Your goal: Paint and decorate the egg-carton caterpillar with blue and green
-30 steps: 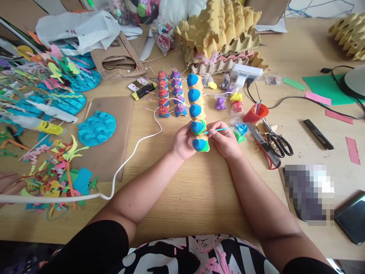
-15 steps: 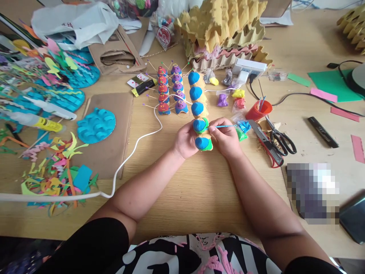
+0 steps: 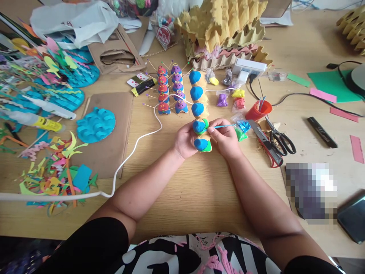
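Observation:
A strip of egg carton runs away from me, its bumps capped in blue clay. Green clay covers part of the two nearest bumps. My left hand is closed around the strip's left side near its close end; some fingertips are hidden behind it. On the right side, my right hand pinches a thin blue stick, its tip at the green clay on the second bump. Bags of blue clay and green clay lie just beyond the right hand.
Finished red and purple carton figures with pins stand behind the left hand. A white cable crosses the table. To the right are a red cup, a utility knife and scissors. Egg trays are stacked at the back.
The egg carton strip has tilted slightly in my hands, its far end shifting a little to the right. Both hands keep their grip, and the stick stays at the green clay.

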The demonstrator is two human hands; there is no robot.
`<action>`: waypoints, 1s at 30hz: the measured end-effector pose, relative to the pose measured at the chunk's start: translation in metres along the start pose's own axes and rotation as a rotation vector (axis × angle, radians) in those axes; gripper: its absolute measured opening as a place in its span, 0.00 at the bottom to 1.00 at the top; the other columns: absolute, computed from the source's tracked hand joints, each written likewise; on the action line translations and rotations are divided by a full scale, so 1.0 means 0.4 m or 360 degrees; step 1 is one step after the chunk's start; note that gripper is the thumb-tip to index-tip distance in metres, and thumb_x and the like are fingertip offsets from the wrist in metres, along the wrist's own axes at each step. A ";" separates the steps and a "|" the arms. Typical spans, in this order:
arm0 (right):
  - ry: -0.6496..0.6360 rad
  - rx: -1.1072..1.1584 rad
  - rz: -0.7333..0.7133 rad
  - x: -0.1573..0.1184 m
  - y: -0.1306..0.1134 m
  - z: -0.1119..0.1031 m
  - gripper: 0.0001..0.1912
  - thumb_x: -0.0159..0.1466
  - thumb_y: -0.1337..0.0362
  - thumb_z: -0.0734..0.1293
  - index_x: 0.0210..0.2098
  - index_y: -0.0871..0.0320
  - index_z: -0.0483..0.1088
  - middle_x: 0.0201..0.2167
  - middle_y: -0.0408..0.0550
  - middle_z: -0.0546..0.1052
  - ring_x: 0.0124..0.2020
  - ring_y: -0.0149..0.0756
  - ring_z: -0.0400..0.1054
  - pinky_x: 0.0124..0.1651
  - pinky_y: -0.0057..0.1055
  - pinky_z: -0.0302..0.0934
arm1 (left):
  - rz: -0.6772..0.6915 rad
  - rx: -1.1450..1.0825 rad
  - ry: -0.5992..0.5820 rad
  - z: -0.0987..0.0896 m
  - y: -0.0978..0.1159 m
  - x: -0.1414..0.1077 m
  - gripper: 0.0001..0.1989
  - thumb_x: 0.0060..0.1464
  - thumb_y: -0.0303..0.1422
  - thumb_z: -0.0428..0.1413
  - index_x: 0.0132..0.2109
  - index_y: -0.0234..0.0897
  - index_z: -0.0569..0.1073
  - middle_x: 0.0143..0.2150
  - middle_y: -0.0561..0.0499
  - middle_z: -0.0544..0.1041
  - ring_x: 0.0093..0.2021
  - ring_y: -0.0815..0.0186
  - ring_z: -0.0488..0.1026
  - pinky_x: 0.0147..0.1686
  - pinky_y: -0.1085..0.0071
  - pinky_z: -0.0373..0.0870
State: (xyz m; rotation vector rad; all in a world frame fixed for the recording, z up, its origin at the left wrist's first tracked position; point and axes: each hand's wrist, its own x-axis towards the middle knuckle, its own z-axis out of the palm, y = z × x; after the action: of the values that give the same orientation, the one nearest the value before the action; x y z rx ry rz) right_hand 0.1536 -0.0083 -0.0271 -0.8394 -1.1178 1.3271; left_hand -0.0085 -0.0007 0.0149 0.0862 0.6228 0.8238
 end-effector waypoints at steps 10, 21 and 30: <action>0.0065 -0.0100 -0.0016 -0.002 -0.012 0.009 0.25 0.57 0.41 0.85 0.34 0.50 0.75 0.32 0.42 0.78 0.33 0.35 0.70 0.39 0.35 0.70 | 0.0019 -0.0071 0.0028 -0.003 -0.007 0.004 0.27 0.79 0.32 0.41 0.33 0.35 0.78 0.25 0.49 0.80 0.21 0.65 0.74 0.27 0.70 0.73; -0.0033 0.0190 0.0018 0.006 0.006 -0.003 0.24 0.58 0.46 0.86 0.34 0.51 0.73 0.30 0.39 0.76 0.33 0.33 0.69 0.39 0.33 0.66 | -0.0010 0.0028 0.0010 0.001 -0.005 -0.001 0.30 0.80 0.36 0.39 0.33 0.34 0.78 0.25 0.47 0.78 0.22 0.64 0.75 0.23 0.70 0.73; -0.0003 0.0116 0.0040 0.006 0.004 0.001 0.26 0.57 0.44 0.86 0.34 0.50 0.71 0.30 0.39 0.77 0.33 0.35 0.71 0.40 0.35 0.68 | 0.0002 -0.0033 0.0059 0.022 -0.008 -0.007 0.26 0.78 0.33 0.41 0.35 0.35 0.78 0.25 0.48 0.79 0.21 0.65 0.75 0.24 0.71 0.74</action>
State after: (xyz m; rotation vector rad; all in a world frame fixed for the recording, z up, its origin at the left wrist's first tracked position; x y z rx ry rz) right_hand 0.1527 -0.0057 -0.0281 -0.8011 -1.0569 1.3817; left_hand -0.0031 -0.0036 0.0225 0.0528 0.6492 0.8346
